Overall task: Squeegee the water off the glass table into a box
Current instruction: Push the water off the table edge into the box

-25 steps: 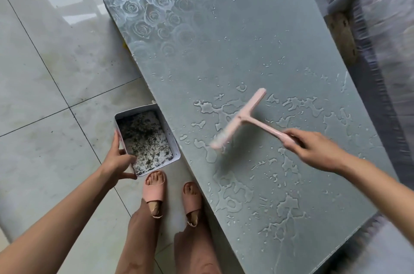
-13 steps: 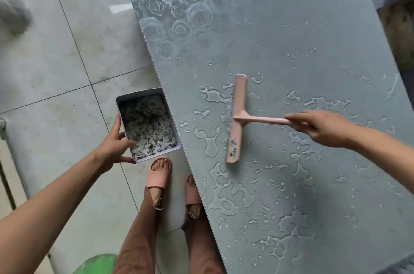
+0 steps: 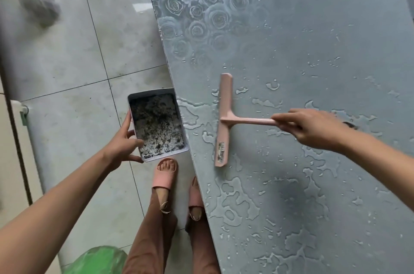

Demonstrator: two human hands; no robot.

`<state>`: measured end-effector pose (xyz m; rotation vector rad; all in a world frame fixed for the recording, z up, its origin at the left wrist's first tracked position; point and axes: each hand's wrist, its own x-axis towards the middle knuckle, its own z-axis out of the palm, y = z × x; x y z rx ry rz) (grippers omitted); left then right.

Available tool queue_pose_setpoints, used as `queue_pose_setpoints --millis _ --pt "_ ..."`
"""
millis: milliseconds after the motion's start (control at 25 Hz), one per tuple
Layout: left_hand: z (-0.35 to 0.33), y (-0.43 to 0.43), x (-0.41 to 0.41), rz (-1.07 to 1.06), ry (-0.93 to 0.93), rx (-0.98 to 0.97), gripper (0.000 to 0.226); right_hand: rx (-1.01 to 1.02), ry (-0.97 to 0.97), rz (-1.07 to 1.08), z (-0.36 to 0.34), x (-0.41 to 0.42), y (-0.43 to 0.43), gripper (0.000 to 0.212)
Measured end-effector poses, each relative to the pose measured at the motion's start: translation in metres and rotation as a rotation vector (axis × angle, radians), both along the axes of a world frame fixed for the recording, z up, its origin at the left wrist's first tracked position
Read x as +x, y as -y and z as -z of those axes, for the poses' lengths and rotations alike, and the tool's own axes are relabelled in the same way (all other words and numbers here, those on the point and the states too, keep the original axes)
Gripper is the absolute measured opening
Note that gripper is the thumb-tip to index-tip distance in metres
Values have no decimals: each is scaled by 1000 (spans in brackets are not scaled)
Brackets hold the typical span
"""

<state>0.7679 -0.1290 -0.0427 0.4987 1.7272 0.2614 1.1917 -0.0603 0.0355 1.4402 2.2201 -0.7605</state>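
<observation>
1. Your right hand (image 3: 313, 128) grips the end of the pink plastic squeegee (image 3: 224, 121) by its slim round handle, fingers curled round it; the long flat blade rests on the glass table (image 3: 324, 34), roughly parallel to the table's left edge and near it.
2. Your left hand (image 3: 122, 144) holds the box (image 3: 165, 155), fingers along its left wall and thumb at its near corner; it is a shallow white rectangular tray with rounded corners, its bottom speckled dark; its right side meets the table's left edge.
3. The glass is smooth and grey-green, with a rose pattern toward the far left corner; water (image 3: 192, 114) lies in flat, ragged puddles and small beads across the near half; one puddle reaches the left edge just beside the box.
4. Between blade and left edge runs a narrow wet strip; the far half of the table offers open, mostly dry room.
5. Glossy pale floor tiles (image 3: 67, 61) spread left of the table; your feet in pink slippers (image 3: 164, 175) stand by its left edge.
</observation>
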Motion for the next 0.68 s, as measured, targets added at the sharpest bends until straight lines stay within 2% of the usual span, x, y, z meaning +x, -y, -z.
queue_pose_setpoints --millis 120,240,400,520,600,680 --pt "1 0 -1 3 6 11 102 79 -19 -35 -15 10 -11 38" --pt "2 -2 -5 5 20 8 102 65 102 4 -34 37 -10 38" --pt "3 -5 -6 -17 21 1 102 -3 43 -14 -9 -26 -10 36" --pt "3 -3 -4 -15 17 12 103 104 -46 -125 -2 -64 -19 32" --pt "2 -3 -4 -24 23 14 104 130 -42 -109 -15 -47 -30 34" --pt "3 -3 -6 -30 39 5 106 115 50 -70 -31 -20 -34 35"
